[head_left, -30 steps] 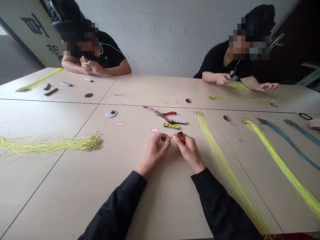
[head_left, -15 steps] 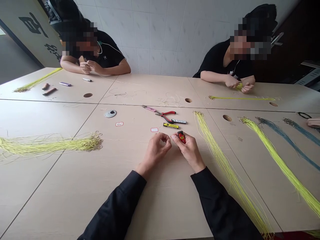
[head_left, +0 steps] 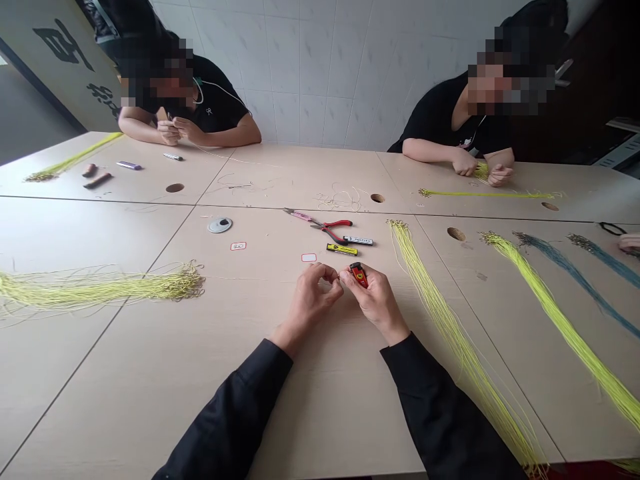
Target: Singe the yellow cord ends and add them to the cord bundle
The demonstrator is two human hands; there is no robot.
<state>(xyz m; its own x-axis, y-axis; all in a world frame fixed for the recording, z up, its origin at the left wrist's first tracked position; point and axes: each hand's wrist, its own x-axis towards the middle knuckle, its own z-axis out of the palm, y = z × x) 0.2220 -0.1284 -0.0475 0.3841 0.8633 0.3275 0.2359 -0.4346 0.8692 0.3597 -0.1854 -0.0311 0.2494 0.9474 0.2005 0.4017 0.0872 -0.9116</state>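
Note:
My left hand (head_left: pixel 316 293) is closed in a pinch at the middle of the table. A thin pale cord (head_left: pixel 250 278) runs leftward from its fingers toward a bundle of yellow cords (head_left: pixel 165 285). My right hand (head_left: pixel 376 300) is closed around a red lighter (head_left: pixel 359 275) with a black top. The fingertips of both hands meet or nearly meet; what lies between them is too small to make out. Just beyond my hands are a yellow lighter (head_left: pixel 342 250), a white lighter (head_left: pixel 359 241) and red-handled pliers (head_left: pixel 332 229).
More yellow cords (head_left: pixel 440 307) lie to my right, with blue cords (head_left: pixel 565 263) farther over. A pink cutter (head_left: pixel 301 215) and a round silver disc (head_left: pixel 220 225) are ahead. Two people sit opposite, and another hand (head_left: pixel 630 244) shows at the right edge. The table (head_left: pixel 150 400) has round holes.
My hands stay nearly in place. The red lighter has tilted slightly to the left in my right hand, and the view has shifted a little.

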